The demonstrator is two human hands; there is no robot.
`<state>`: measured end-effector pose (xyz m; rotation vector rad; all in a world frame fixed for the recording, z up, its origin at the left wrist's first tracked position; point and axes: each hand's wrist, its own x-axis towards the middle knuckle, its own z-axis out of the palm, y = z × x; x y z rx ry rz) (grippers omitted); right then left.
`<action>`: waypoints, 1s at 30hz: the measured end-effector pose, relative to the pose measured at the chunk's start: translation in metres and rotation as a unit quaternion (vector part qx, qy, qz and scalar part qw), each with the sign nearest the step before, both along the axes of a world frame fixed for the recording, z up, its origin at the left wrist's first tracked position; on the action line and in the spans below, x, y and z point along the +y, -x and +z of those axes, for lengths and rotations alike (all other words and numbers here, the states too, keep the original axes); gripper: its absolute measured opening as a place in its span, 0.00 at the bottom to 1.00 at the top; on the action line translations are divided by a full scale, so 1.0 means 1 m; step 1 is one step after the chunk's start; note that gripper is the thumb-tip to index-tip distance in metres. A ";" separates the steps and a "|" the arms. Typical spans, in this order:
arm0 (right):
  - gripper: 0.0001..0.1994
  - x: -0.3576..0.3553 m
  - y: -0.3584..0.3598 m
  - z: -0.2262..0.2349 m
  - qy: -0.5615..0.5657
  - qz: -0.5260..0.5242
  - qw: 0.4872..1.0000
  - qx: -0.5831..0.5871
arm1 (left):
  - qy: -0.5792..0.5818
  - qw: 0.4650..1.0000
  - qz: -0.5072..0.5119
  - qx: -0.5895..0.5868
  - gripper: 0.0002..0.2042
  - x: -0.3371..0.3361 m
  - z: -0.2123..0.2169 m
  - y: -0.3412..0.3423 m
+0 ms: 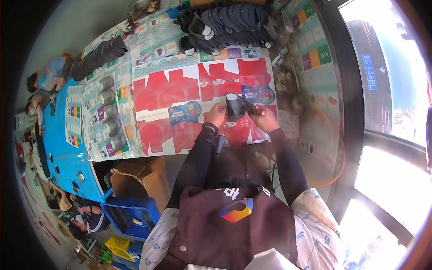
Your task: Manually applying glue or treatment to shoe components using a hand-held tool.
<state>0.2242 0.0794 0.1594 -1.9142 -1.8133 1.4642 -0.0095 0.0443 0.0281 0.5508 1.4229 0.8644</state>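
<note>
My left hand (217,115) and my right hand (266,119) hold a dark shoe upper (236,107) between them over the work table (171,72), which is covered with red and pale printed cardboard sheets. My left hand grips its left edge. A small red tool (256,109) sits in my right hand against the upper's right side. Both forearms are in dark sleeves.
A row of stacked dark shoe uppers (229,20) lies at the far edge, another dark stack (99,54) at the far left. Grey cylinders (110,114) line the left side. A cardboard box (144,177) and blue crates (130,220) stand below. People sit at left. An orange hose (333,177) loops at right.
</note>
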 end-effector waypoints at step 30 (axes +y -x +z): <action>0.18 -0.021 -0.017 -0.015 -0.070 -0.055 0.996 -0.013 | -0.052 0.987 -0.076 0.132 0.16 0.007 -0.005 -0.010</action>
